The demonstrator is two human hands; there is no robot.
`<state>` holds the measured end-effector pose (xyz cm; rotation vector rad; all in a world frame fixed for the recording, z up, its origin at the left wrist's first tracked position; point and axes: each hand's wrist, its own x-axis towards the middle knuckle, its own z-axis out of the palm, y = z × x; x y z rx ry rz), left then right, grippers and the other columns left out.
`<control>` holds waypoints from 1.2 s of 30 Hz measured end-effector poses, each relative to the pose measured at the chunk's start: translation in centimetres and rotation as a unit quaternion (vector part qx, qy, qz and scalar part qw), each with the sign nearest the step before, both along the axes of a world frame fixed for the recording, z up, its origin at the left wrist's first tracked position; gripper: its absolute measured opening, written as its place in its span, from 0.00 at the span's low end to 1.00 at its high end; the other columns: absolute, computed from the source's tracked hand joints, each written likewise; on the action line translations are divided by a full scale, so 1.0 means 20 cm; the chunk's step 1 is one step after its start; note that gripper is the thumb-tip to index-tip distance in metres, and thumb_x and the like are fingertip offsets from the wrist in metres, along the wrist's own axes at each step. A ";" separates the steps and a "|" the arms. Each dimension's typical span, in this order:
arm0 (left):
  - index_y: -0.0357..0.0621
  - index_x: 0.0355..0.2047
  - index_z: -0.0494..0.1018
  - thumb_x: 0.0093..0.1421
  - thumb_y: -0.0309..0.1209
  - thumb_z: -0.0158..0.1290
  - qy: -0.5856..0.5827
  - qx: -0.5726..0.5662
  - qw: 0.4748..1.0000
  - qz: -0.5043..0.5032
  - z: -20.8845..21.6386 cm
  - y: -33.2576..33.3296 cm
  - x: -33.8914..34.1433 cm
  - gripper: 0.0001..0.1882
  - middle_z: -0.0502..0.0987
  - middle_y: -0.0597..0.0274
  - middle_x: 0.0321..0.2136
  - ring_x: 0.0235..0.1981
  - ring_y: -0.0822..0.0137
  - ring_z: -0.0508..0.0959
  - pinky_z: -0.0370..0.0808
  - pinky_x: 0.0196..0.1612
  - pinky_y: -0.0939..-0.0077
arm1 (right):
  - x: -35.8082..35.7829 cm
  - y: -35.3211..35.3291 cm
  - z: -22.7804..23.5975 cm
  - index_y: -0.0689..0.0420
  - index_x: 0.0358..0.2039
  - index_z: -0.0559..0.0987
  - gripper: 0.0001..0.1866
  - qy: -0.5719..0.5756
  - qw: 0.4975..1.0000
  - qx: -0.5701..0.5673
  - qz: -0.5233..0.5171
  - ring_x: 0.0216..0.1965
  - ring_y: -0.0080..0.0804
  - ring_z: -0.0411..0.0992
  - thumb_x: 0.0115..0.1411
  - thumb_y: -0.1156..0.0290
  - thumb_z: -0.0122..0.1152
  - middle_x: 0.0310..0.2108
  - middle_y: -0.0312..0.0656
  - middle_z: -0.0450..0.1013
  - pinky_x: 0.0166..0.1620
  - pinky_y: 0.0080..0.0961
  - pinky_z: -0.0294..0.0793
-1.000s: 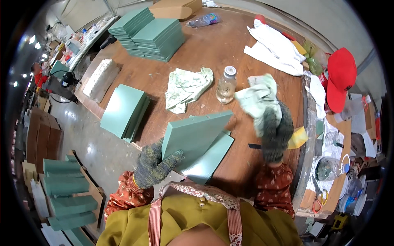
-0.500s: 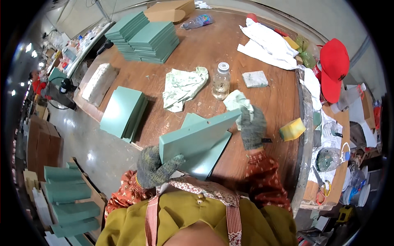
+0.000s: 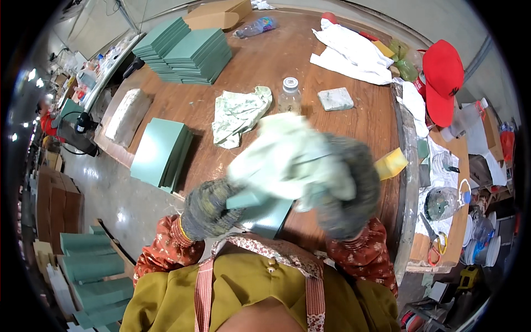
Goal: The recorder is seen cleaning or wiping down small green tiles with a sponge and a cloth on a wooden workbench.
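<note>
A pale green-stained cloth (image 3: 287, 157), blurred by motion, is bunched in my right hand (image 3: 354, 185), which wears a grey knitted glove. It spreads in front of a flat green panel (image 3: 247, 200) and covers most of it. My gloved left hand (image 3: 210, 209) grips that panel at its left end, close to my body. Beneath lies another green panel (image 3: 268, 218) with a glossy face. A second crumpled cloth (image 3: 238, 115) rests on the table (image 3: 221, 160) just beyond, next to a clear bottle with a white lid (image 3: 289, 97).
Green panels are stacked at the left (image 3: 157, 149) and far left (image 3: 196, 52). A grey-white block (image 3: 336, 99) and a yellow sponge (image 3: 391, 164) lie to the right. Scissors (image 3: 435, 243) and a red cap (image 3: 442, 83) are on the side bench (image 3: 420, 254).
My right hand has brought the cloth up and leftward over the panel, hiding most of it. The panel's raised long edge no longer shows. My left hand keeps its grip.
</note>
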<state>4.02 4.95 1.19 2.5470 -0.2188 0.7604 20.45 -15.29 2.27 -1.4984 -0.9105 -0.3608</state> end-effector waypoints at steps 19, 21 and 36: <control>0.41 0.56 0.67 0.52 0.45 0.63 0.162 -0.072 0.953 0.246 -0.32 0.11 -0.28 0.35 0.68 0.45 0.55 0.59 0.51 0.66 0.64 0.60 0.60 | 0.05 -0.15 -0.31 0.61 0.45 0.73 0.17 0.307 0.932 -0.097 -0.168 0.31 0.27 0.71 0.63 0.60 0.56 0.31 0.40 0.72 0.34 0.25 0.72; 0.38 0.54 0.68 0.53 0.38 0.63 0.127 -0.120 0.943 0.284 -0.39 0.12 -0.31 0.31 0.69 0.45 0.54 0.57 0.51 0.67 0.66 0.59 0.61 | 0.02 -0.11 -0.42 0.62 0.46 0.74 0.16 0.192 0.965 -0.126 -0.127 0.35 0.29 0.72 0.64 0.63 0.53 0.35 0.41 0.73 0.38 0.24 0.72; 0.37 0.41 0.75 0.56 0.53 0.56 0.451 -0.396 0.767 0.226 -0.27 0.23 -0.01 0.28 0.78 0.55 0.26 0.29 0.69 0.77 0.74 0.28 0.73 | 0.11 0.42 -0.60 0.57 0.51 0.73 0.20 -0.194 0.883 -0.426 -0.043 0.50 0.44 0.70 0.61 0.62 0.54 0.48 0.49 0.72 0.53 0.38 0.68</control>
